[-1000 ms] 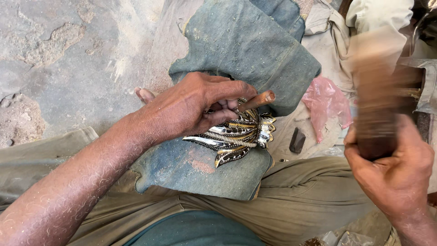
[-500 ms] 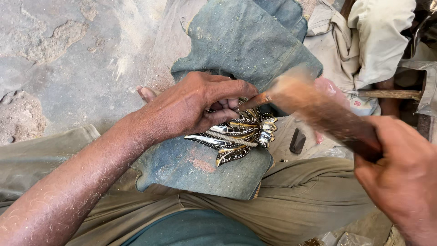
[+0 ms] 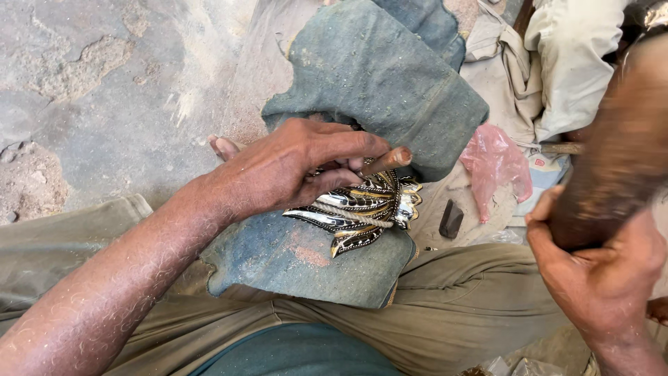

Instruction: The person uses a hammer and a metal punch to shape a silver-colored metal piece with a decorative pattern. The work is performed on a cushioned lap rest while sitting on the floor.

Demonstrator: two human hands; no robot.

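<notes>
My left hand (image 3: 292, 170) grips a short metal punch (image 3: 387, 161), its rusty head sticking out past my fingers, tip down on a shiny silver and black ornamental metal piece (image 3: 358, 212). That piece rests on a worn blue denim cloth (image 3: 306, 261) spread over my lap. At the right edge, my right hand (image 3: 602, 275) is shut on a thick wooden mallet (image 3: 616, 157), raised and blurred by motion, well apart from the punch.
More folded denim (image 3: 379, 76) lies beyond the metal piece. A pink plastic bag (image 3: 494, 163), a small dark block (image 3: 451, 219) and pale cloth (image 3: 570, 63) sit to the right. Rough grey ground (image 3: 104, 90) spreads to the left. My olive trousers (image 3: 452, 306) are below.
The mallet swung down onto the punch half a second ago and has now lifted back up to the right. My left hand and the metal piece have stayed put.
</notes>
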